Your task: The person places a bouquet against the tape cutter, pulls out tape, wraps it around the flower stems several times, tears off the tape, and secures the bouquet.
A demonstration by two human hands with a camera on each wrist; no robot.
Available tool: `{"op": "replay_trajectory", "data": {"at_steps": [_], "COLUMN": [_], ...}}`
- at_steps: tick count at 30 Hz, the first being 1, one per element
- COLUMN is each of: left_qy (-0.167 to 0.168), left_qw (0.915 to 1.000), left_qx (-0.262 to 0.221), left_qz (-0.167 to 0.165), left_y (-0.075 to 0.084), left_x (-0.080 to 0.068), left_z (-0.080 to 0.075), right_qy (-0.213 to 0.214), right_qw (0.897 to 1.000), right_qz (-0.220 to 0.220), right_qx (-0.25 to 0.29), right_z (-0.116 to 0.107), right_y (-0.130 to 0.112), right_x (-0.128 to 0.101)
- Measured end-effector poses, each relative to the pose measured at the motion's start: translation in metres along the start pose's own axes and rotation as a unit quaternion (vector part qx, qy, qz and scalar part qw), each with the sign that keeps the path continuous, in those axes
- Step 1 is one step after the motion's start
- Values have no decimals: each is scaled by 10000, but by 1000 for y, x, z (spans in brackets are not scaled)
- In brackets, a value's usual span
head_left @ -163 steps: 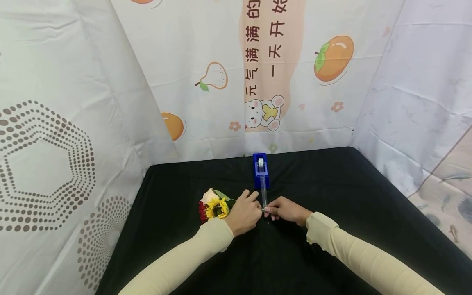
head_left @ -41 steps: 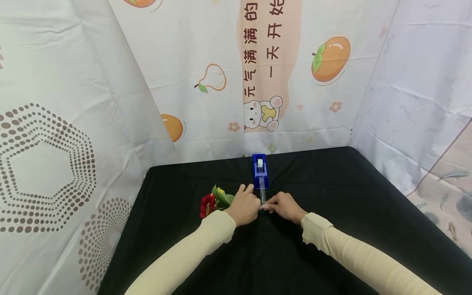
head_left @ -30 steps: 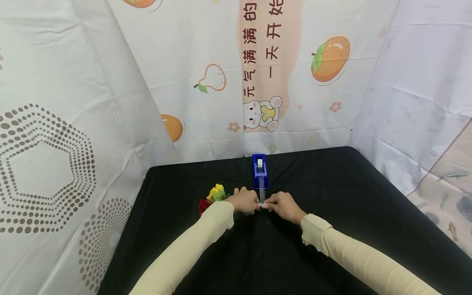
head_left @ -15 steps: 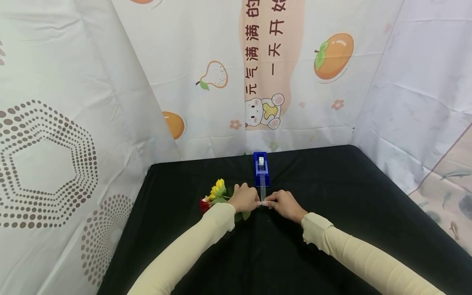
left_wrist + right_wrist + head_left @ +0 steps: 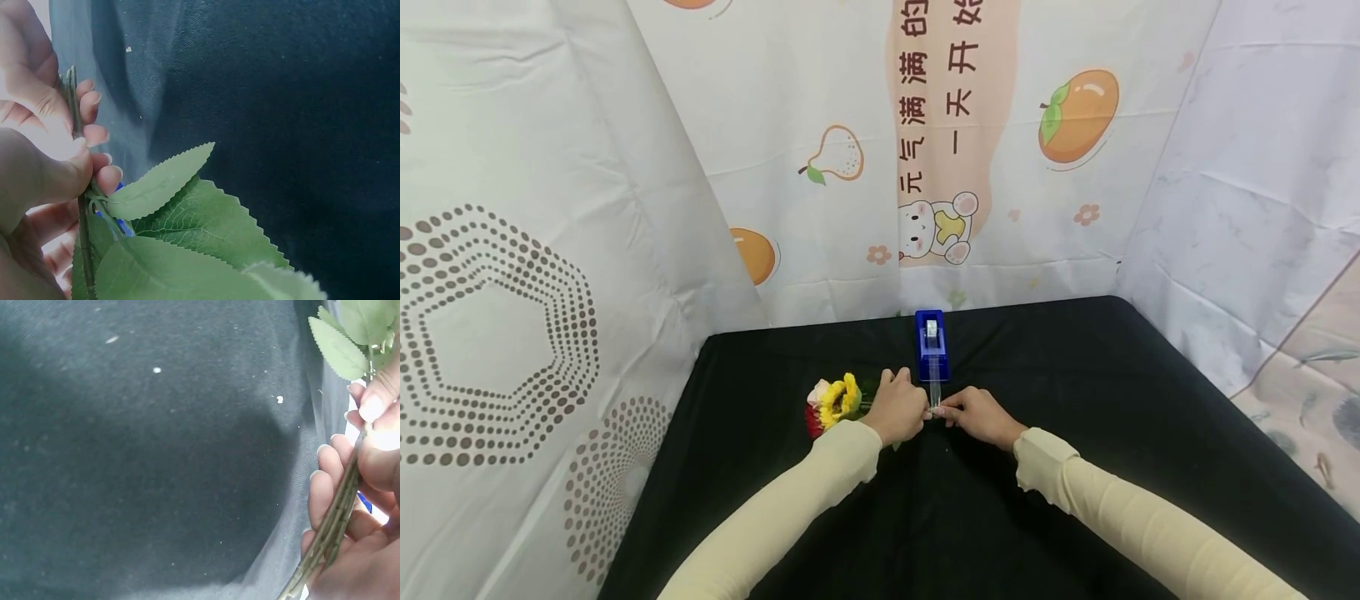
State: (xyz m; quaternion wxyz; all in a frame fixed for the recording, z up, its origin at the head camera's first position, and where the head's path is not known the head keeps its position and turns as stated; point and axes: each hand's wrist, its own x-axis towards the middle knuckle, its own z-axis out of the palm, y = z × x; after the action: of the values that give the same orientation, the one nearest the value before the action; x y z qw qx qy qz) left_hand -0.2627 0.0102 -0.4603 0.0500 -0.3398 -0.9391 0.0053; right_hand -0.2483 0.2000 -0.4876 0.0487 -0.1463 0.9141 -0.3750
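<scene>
A small bunch of artificial flowers (image 5: 831, 402), yellow, red and pale pink, lies left of my hands on the black tablecloth (image 5: 1075, 375). My left hand (image 5: 901, 407) grips the green stems (image 5: 74, 106) just below the serrated leaves (image 5: 187, 212). My right hand (image 5: 973, 412) curls round the same stems (image 5: 331, 519) further down. A blue tape dispenser (image 5: 932, 346) stands just beyond the hands. A clear strip of tape (image 5: 935, 392) runs from it down to the stems between my hands. A leaf (image 5: 337, 347) shows at the top of the right wrist view.
Printed white sheets (image 5: 512, 250) wall in the table at the left, back and right. Black cloth stretches to the right of the hands and towards me.
The bunch has turned in my hands, so different flower heads face up. Both hands have moved closer to the dispenser, and the tape strip is shorter than 5.4 s ago.
</scene>
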Motion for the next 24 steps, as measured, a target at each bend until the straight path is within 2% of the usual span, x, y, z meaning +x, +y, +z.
{"op": "replay_trajectory", "data": {"at_steps": [7, 12, 15, 18, 22, 24], "left_qy": [208, 15, -337, -846, -1593, -1757], "left_qw": [9988, 9997, 9992, 9937, 9742, 9651], "left_qx": [408, 215, -190, -644, -1429, -1757], "left_qz": [171, 63, -97, -346, -714, -833], "left_y": [2, 4, 1, -3, -8, -9], "left_x": [0, 2, 9, 16, 21, 21], "left_z": [3, 1, -3, -9, -18, -20], "right_qy": [122, 307, 326, 335, 436, 480], "right_qw": [9990, 9984, 9977, 9973, 9979, 9982], "right_qz": [291, 343, 427, 445, 247, 140], "right_qx": [301, 334, 407, 469, 402, 340], "right_z": [0, 1, 0, 1, 2, 2], "right_y": [-2, -1, 0, 1, 1, 1], "right_x": [0, 0, -1, -2, -1, -1]}}
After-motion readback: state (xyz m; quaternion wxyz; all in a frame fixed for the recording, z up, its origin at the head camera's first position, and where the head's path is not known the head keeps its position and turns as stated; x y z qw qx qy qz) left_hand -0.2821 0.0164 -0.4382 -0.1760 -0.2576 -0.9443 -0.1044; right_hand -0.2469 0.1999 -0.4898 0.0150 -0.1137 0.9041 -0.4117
